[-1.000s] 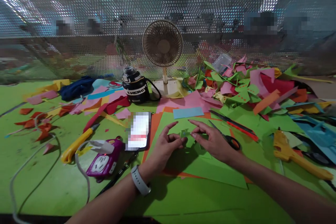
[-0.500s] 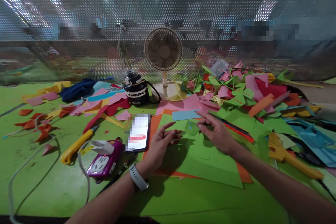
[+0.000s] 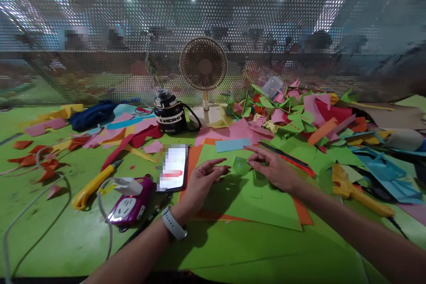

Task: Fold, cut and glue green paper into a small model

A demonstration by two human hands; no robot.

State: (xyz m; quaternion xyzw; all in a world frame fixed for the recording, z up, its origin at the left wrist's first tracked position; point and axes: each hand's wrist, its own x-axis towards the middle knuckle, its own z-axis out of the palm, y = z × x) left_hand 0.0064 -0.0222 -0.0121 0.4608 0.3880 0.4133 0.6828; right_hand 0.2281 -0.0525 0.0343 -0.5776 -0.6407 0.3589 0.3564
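Note:
Over the left part of a green paper sheet (image 3: pixel 269 206) hovers my left hand (image 3: pixel 208 177), fingers apart and nothing in them. My right hand (image 3: pixel 269 164) is at the sheet's upper right, thumb and forefinger close to the edge of a small green paper piece (image 3: pixel 240 165); whether they pinch it is too small to tell. A light blue paper strip (image 3: pixel 232 144) lies just beyond that piece, near my right fingertips. Orange paper (image 3: pixel 303 212) shows from under the green sheet. To the left of my left hand lies a lit phone (image 3: pixel 173 167).
A black jug (image 3: pixel 169 113) and a fan (image 3: pixel 203 64) stand at the back. Paper scraps (image 3: pixel 299 111) pile up at the back right. A yellow glue gun (image 3: pixel 359 193) lies right, a yellow-handled tool (image 3: pixel 93 186) and a purple power socket (image 3: pixel 131 204) left, with cables.
The view has shifted slightly, so the table items appear a little further left. Both hands stay in nearly the same place over the green sheet, with my left fingers a little straighter.

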